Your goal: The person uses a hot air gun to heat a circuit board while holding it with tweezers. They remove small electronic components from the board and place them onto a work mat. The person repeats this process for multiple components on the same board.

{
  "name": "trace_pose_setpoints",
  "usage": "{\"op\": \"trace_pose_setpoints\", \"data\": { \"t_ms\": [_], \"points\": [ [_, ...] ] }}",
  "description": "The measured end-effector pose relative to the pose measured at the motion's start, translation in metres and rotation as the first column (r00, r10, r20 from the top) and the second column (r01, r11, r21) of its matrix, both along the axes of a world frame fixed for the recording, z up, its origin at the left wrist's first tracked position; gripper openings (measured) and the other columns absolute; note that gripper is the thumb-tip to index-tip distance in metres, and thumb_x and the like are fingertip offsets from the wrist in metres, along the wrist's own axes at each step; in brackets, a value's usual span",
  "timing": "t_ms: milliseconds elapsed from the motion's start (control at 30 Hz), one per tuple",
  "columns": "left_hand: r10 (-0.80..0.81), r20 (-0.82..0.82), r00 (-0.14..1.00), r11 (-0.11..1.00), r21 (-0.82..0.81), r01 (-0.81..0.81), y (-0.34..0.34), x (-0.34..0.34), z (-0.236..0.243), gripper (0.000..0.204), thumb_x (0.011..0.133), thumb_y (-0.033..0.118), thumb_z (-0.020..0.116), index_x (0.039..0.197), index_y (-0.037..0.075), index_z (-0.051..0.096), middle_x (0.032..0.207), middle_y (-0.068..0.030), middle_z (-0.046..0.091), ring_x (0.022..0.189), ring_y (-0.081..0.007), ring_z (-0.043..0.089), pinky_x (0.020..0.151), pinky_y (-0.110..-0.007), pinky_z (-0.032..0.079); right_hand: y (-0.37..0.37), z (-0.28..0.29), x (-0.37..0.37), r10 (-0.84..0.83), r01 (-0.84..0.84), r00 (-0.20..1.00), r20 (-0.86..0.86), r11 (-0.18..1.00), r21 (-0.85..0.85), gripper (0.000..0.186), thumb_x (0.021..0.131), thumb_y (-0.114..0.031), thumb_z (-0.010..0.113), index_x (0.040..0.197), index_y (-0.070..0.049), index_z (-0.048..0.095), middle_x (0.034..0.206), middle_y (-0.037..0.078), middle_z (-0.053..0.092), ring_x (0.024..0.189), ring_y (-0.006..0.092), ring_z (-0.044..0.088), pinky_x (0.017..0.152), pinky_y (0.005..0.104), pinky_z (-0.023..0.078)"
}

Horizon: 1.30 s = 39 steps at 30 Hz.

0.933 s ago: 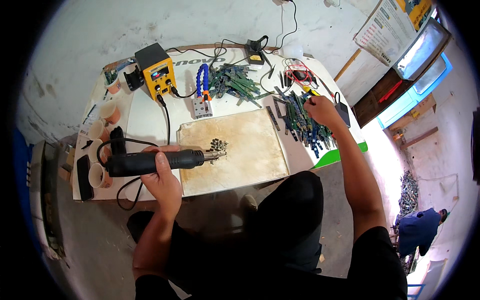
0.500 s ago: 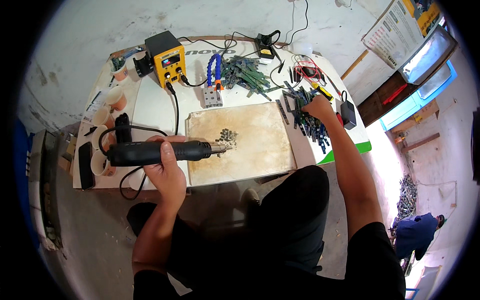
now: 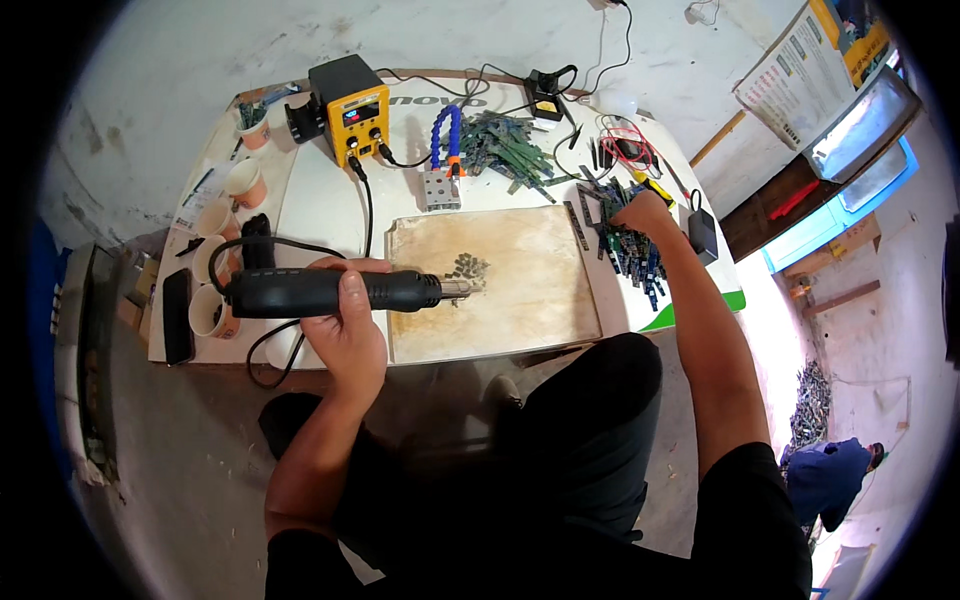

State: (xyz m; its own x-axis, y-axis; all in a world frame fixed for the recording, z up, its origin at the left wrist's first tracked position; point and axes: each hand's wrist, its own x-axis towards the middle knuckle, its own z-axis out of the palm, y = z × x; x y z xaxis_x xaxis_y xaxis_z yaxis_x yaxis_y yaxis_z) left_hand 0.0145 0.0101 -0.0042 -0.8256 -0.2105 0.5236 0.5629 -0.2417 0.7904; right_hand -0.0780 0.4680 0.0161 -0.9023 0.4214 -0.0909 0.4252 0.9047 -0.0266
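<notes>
My left hand grips a black hot air gun, its metal nozzle over a stained cream board that bears a heap of small dark chips. My right hand reaches into a pile of narrow dark circuit-board strips at the board's right, its fingers curled; what they hold is hidden. Beside it lie a yellow-and-black tool and a black adapter. A second heap of greenish strips lies behind the board.
A yellow soldering station, a soldering iron stand, a blue hose clamp holder and red leads stand or lie behind. Paper cups and a black phone line the left. A person in blue is at far right.
The desk has shifted right and slightly up in the picture. My left hand with the gun appears higher and further right. My right hand stays in the strip pile, fingers slightly shifted.
</notes>
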Motion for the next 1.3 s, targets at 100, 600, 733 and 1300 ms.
{"op": "trace_pose_setpoints", "data": {
  "t_ms": [100,600,733,1300],
  "points": [
    [0.023,0.000,1.000,0.999,-0.037,-0.023,-0.001,-0.002,-0.002,0.017,0.107,0.018,0.048,0.111,0.002,0.050,0.094,-0.0144,0.071,0.087,-0.0147,0.063,0.088,-0.029,0.049,0.011,-0.012,-0.006,-0.034,0.027,0.999,-0.041,0.990,-0.140,0.037,0.068,-0.029,0.086,0.068,0.005,0.070,0.068,0.011,0.070,0.059,0.0228,0.065,0.057,0.0353,0.052],
    [0.078,0.036,0.996,0.996,-0.036,-0.077,-0.012,-0.011,-0.005,0.020,0.106,0.014,0.049,0.101,-0.004,0.058,0.093,-0.0100,0.070,0.086,-0.0095,0.059,0.082,-0.024,0.045,-0.136,0.022,0.076,0.478,-0.540,0.788,-0.389,0.839,-0.065,0.011,0.077,-0.019,0.073,0.080,-0.009,0.073,0.074,0.014,0.070,0.068,0.0338,0.068,0.065,0.0431,0.055],
    [0.042,0.092,0.995,0.998,0.038,-0.046,-0.017,-0.010,0.005,0.025,0.107,0.019,0.051,0.100,-0.004,0.060,0.093,-0.0102,0.070,0.087,-0.0089,0.060,0.081,-0.025,0.047,-0.210,0.011,0.135,0.760,-0.785,0.606,-0.235,0.620,-0.019,0.011,0.085,-0.020,0.066,0.084,-0.010,0.063,0.075,0.012,0.066,0.077,0.0328,0.068,0.069,0.0452,0.054],
    [0.044,0.116,0.992,0.995,0.082,-0.054,-0.009,-0.013,-0.005,0.022,0.105,0.022,0.052,0.110,0.001,0.050,0.090,-0.0155,0.072,0.085,-0.0152,0.066,0.086,-0.028,0.052,-0.195,0.043,0.138,0.287,-0.536,0.843,-0.455,0.382,-0.752,0.014,0.096,-0.002,0.061,0.109,0.001,0.066,0.087,0.003,0.068,0.078,0.0085,0.062,0.072,0.0244,0.050]
  ]
}}
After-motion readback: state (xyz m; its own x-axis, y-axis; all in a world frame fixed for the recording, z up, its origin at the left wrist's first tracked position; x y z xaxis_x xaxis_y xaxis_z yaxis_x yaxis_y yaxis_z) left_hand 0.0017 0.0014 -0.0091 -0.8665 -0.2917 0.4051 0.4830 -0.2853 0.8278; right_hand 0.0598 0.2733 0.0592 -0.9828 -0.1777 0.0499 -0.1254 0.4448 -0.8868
